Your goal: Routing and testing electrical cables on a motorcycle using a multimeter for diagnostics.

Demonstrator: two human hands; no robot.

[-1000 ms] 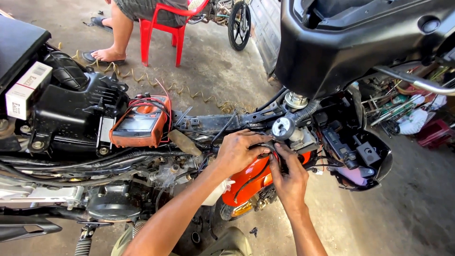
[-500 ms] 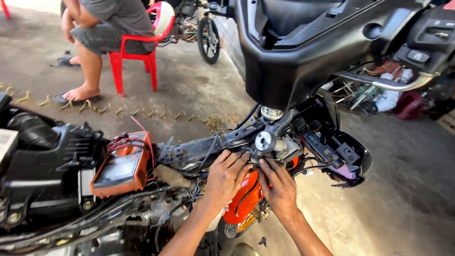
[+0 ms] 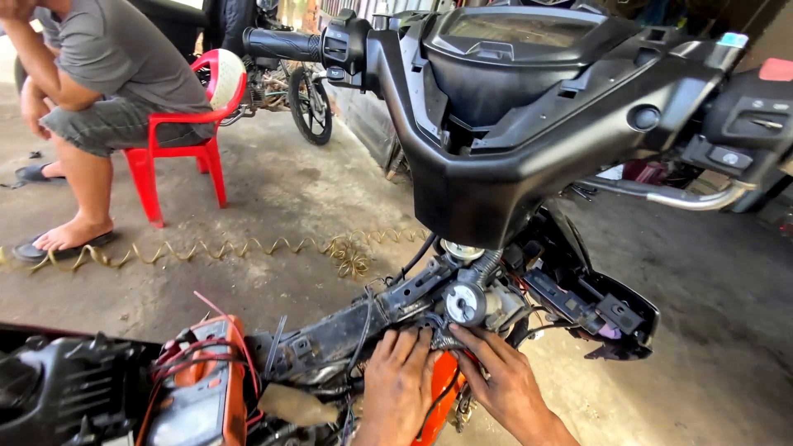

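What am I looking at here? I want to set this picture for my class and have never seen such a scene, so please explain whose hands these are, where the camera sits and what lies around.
The camera is worn on a person's head and looks down, so the two bare hands at the bottom are that person's own. They work on a stripped motorbike whose black handlebar cover fills the top of the view. The left hand and right hand both rest on a wire bundle just under the round ignition lock; neither holds a tool. An orange panel shows between the hands. To the left, an orange meter with red leads lies on the bike's frame. On the concrete floor lies a coiled yellowish hose. Behind it, another person sits on a red chair.
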